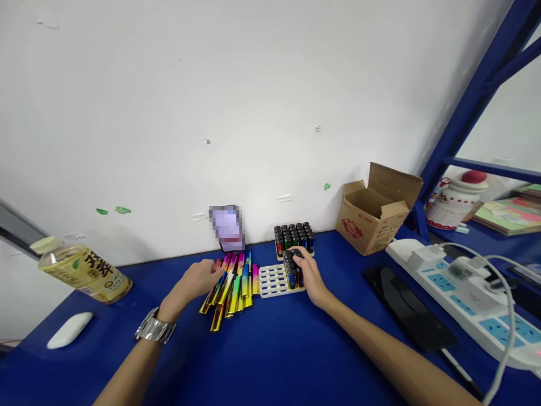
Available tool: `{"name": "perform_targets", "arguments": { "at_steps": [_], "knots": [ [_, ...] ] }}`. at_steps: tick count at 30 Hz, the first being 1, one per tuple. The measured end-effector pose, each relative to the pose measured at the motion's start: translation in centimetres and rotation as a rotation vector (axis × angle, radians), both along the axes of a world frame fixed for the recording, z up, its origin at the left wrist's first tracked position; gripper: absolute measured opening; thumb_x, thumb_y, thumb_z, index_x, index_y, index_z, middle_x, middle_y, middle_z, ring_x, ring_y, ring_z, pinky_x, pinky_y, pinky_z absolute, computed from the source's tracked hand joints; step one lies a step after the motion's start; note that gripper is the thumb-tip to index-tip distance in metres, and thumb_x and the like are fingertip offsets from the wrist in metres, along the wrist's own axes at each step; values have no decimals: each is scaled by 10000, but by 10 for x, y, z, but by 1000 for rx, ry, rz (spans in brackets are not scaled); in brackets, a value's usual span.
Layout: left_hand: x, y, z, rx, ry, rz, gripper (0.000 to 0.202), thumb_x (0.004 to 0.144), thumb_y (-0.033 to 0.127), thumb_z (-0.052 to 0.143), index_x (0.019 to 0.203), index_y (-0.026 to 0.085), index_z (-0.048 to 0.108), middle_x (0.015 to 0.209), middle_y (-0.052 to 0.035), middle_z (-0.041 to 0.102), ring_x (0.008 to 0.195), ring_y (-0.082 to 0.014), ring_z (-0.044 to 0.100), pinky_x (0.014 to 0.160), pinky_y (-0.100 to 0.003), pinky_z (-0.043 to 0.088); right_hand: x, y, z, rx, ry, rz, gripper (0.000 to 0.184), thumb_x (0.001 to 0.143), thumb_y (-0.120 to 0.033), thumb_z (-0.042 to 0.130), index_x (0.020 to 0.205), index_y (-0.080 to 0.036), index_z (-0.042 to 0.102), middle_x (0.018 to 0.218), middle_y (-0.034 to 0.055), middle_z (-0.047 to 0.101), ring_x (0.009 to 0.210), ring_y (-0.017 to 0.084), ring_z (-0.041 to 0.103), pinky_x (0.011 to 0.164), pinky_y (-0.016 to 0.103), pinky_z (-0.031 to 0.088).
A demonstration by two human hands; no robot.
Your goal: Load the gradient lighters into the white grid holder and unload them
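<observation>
On the blue table lies a heap of shiny rainbow-coloured metal sleeves (234, 286). My left hand (195, 282) rests at the left edge of that heap, fingers curled on one of the sleeves. To the right sits a white slotted tray (271, 280), partly filled with black-topped lighters (292, 269). My right hand (310, 272) is at the tray's right end, its fingers pressed on the lighters standing there. Behind the tray stands a full block of lighters (295, 237) against the wall.
An open cardboard box (377, 209) stands at the back right. A white power strip (461, 292) with cables and a black phone (408, 307) lie to the right. On the left are a tea bottle (82, 271) on its side and a white mouse (70, 329).
</observation>
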State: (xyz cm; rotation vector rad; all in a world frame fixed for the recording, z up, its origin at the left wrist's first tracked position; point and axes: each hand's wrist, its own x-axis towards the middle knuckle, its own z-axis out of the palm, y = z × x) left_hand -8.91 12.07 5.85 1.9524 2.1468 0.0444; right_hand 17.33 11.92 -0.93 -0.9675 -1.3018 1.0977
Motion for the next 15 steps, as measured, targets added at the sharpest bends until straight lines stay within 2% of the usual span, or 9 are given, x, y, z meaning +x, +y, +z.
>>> {"name": "perform_targets", "arguments": {
  "at_steps": [4,7,9,11,13,15],
  "knots": [
    [-3,-2,-4,6,48,14,285,817,291,402,542,221,421,566,-59,614,573,-212,589,533,-270,285,0,0,-1,4,10,-4,240,816,-360,431,920,-203,580,825,11,610,800,200,539,725,286,400],
    [12,-8,2,121,69,-12,268,861,301,366,627,215,464,626,-59,628,611,-216,599,537,-270,289,-1,3,-6,9,46,12,268,828,-378,409,930,-204,585,847,18,612,824,206,546,737,292,409],
    [33,-16,7,188,-52,-125,265,893,339,340,705,217,483,637,-28,616,610,-199,587,549,-268,309,-1,5,-10,14,94,23,308,850,-407,376,939,-205,590,858,23,617,823,207,555,737,297,420],
    [60,-26,8,190,-262,-276,267,911,389,343,773,219,495,660,-1,614,606,-173,572,568,-262,342,-2,6,-13,21,135,20,341,865,-432,352,932,-203,594,857,27,622,812,205,562,732,299,429],
    [88,-35,4,147,-388,-394,261,895,432,403,787,217,504,698,0,615,623,-163,565,573,-261,368,-2,7,-14,15,148,15,355,871,-450,348,915,-200,595,841,28,626,788,201,563,716,299,436],
    [111,-41,-6,216,-390,-438,247,868,444,481,793,210,507,797,-26,619,706,-181,573,610,-278,388,-2,6,-13,-4,145,20,361,870,-467,351,908,-202,592,816,24,624,739,193,559,675,296,439]
  ]
}}
